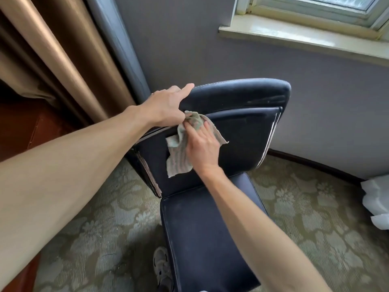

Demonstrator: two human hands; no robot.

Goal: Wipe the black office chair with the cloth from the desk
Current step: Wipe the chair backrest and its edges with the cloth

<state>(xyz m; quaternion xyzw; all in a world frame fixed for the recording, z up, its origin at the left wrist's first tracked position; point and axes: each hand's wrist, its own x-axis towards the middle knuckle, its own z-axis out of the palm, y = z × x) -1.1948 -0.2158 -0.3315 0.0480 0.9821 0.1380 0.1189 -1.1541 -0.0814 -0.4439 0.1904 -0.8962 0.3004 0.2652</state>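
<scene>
Chair [242,131] backrest mid-wipe: my left hand [166,106] grips its top corner, right hand [202,148] flat, pressing cloth [179,157] on it. Next, I judge: sweep rightward, then seat [189,228].

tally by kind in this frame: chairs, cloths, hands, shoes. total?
Chairs: 1, black office chair
Cloths: 1, cloth on the backrest
Hands: 2, left hand grips the backrest's top corner, right hand presses the cloth
Shoes: 1, shoe on the carpet
Total: 5
</scene>
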